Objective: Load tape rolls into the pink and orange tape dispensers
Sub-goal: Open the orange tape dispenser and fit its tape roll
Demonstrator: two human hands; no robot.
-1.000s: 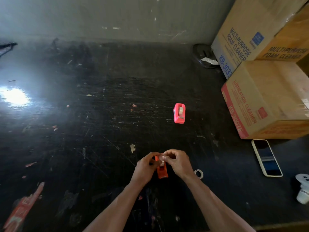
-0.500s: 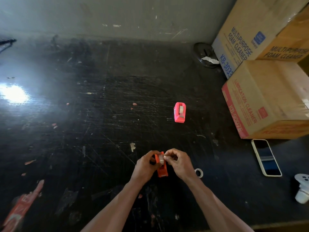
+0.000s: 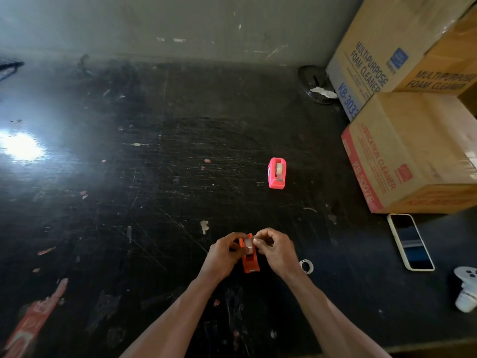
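The orange tape dispenser (image 3: 250,263) stands on the black table near the front edge, between my hands. My left hand (image 3: 224,255) grips its left side. My right hand (image 3: 276,250) pinches a pale tape roll (image 3: 249,244) that sits at the dispenser's far end. The pink tape dispenser (image 3: 277,173) stands alone further back and to the right, with a tape roll visible in it. A small white ring (image 3: 306,266) lies on the table just right of my right wrist.
Stacked cardboard boxes (image 3: 413,151) fill the right side. A phone (image 3: 410,245) lies face up in front of them, and a white object (image 3: 466,288) sits at the far right edge. A round black object (image 3: 316,85) rests by the back wall.
My hands and the orange dispenser have barely shifted. The pale tape roll now shows more clearly between my fingertips at the dispenser's far end.
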